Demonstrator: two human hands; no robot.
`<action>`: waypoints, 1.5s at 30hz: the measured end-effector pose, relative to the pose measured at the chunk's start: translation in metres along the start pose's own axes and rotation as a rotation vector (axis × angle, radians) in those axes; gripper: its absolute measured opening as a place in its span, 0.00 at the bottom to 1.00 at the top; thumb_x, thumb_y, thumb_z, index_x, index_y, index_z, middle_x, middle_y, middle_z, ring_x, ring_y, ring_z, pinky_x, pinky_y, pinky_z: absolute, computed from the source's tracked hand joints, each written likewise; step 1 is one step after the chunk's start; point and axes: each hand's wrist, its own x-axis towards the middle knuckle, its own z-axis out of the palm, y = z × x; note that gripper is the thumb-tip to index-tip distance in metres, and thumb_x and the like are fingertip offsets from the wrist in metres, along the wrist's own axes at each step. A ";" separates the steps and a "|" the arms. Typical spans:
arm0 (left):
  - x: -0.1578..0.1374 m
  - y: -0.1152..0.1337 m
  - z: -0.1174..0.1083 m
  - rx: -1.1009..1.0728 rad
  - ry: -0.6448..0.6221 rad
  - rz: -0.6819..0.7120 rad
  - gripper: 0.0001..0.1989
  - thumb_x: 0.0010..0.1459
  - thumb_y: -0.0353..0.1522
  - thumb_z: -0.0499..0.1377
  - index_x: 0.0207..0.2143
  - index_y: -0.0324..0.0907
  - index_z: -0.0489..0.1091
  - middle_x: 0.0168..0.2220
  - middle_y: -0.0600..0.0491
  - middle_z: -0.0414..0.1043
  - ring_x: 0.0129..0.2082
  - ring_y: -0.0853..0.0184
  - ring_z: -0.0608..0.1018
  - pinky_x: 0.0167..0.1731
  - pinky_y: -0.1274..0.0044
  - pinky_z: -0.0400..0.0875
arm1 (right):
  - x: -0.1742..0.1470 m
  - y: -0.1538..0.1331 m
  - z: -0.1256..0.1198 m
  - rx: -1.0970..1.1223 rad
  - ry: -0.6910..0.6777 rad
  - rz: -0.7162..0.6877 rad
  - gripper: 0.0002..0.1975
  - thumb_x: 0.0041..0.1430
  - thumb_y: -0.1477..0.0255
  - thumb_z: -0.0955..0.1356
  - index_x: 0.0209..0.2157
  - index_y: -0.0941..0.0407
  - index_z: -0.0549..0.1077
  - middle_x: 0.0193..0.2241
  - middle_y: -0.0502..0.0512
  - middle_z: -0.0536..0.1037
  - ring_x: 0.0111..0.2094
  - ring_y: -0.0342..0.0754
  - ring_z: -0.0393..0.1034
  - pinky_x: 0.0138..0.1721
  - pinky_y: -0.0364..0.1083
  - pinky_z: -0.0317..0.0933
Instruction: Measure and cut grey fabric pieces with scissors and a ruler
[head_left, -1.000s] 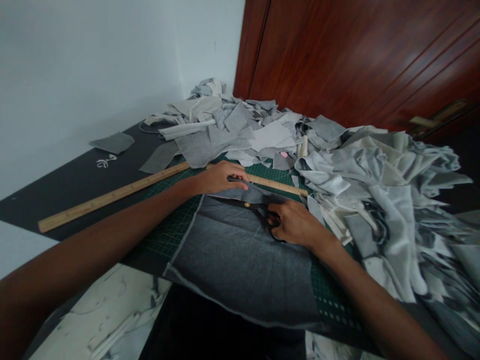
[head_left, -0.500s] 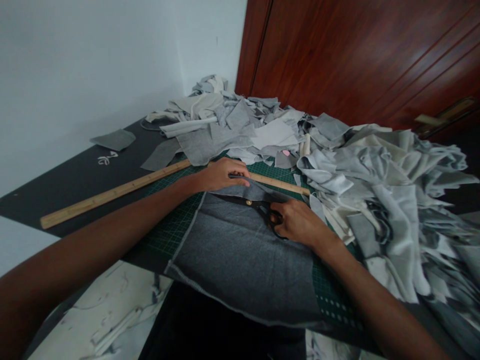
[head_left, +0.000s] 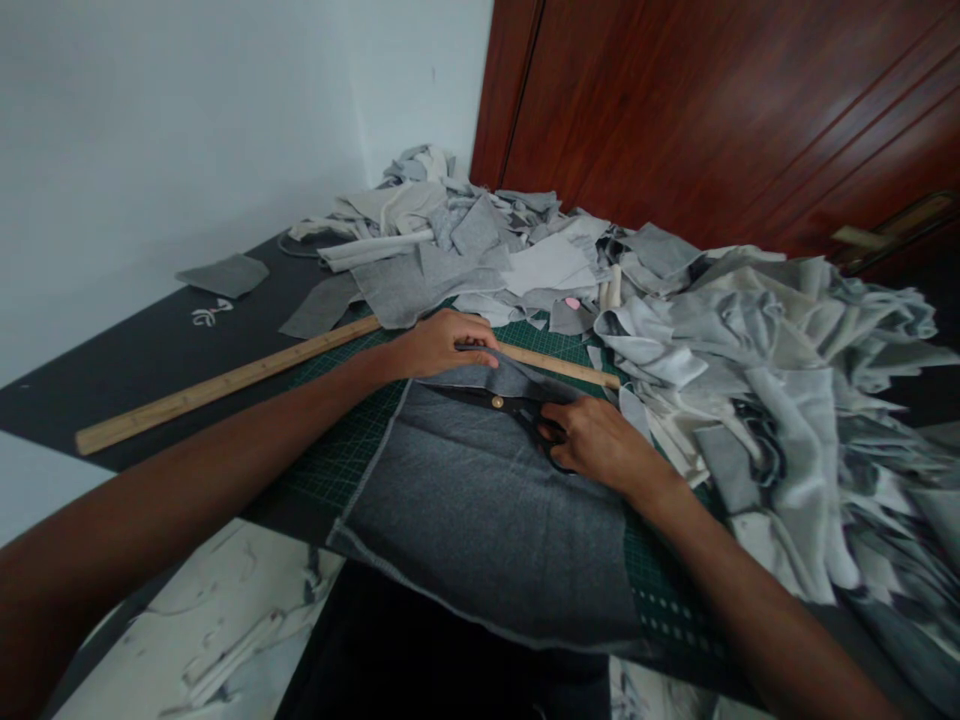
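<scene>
A dark grey piece of fabric (head_left: 487, 530) lies over a green cutting mat (head_left: 326, 470), its near edge hanging past the table edge. My right hand (head_left: 600, 440) grips black-handled scissors (head_left: 499, 402), whose blades point left along the fabric's far part. My left hand (head_left: 450, 345) pinches the strip of fabric beyond the blades and holds it slightly raised. The blade tips are partly hidden by the cloth. Behind the fabric, a wooden ruler (head_left: 225, 387) lies across the mat, partly covered by my left hand and a cloth scrap.
Piled grey and white fabric scraps (head_left: 547, 265) fill the back of the black table (head_left: 97, 370), with a larger heap (head_left: 720, 320) at right. A grey scrap (head_left: 225, 275) and a small white twisted strip (head_left: 210, 313) lie at left. A wooden door (head_left: 712, 110) stands behind.
The scissor handles look slightly closer together than before. Otherwise both hands and the fabric stay nearly in place, and the view has shifted a little.
</scene>
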 end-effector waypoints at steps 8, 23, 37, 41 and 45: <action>0.000 -0.002 -0.002 0.022 0.020 0.013 0.19 0.65 0.47 0.61 0.35 0.40 0.79 0.31 0.51 0.77 0.32 0.68 0.76 0.35 0.77 0.65 | 0.001 -0.002 -0.004 0.005 -0.042 0.019 0.06 0.57 0.77 0.67 0.35 0.58 0.76 0.28 0.56 0.74 0.30 0.47 0.64 0.32 0.46 0.45; 0.000 0.006 0.000 -0.065 0.073 -0.046 0.19 0.63 0.47 0.63 0.36 0.39 0.78 0.33 0.51 0.79 0.33 0.68 0.78 0.35 0.78 0.68 | 0.015 -0.011 -0.026 0.138 -0.180 -0.023 0.04 0.54 0.70 0.71 0.30 0.56 0.74 0.27 0.54 0.76 0.28 0.46 0.67 0.30 0.45 0.52; -0.001 0.012 -0.006 -0.075 0.107 -0.018 0.16 0.64 0.44 0.64 0.35 0.39 0.79 0.33 0.51 0.79 0.34 0.67 0.78 0.37 0.76 0.68 | 0.024 -0.048 -0.021 -0.113 -0.038 0.032 0.11 0.60 0.70 0.69 0.41 0.61 0.80 0.35 0.65 0.81 0.40 0.57 0.77 0.38 0.49 0.58; -0.001 0.011 -0.004 -0.077 0.110 -0.013 0.17 0.63 0.45 0.65 0.34 0.40 0.79 0.33 0.51 0.79 0.33 0.67 0.77 0.37 0.76 0.68 | 0.020 -0.048 -0.014 -0.105 -0.009 0.039 0.10 0.62 0.73 0.68 0.41 0.61 0.79 0.35 0.66 0.81 0.40 0.58 0.77 0.38 0.49 0.59; -0.001 0.011 -0.003 -0.099 0.126 -0.038 0.19 0.62 0.48 0.64 0.34 0.40 0.78 0.34 0.51 0.79 0.34 0.67 0.78 0.38 0.76 0.69 | 0.019 -0.049 -0.011 -0.062 -0.020 0.033 0.09 0.61 0.77 0.67 0.40 0.61 0.80 0.35 0.64 0.81 0.39 0.56 0.78 0.37 0.48 0.58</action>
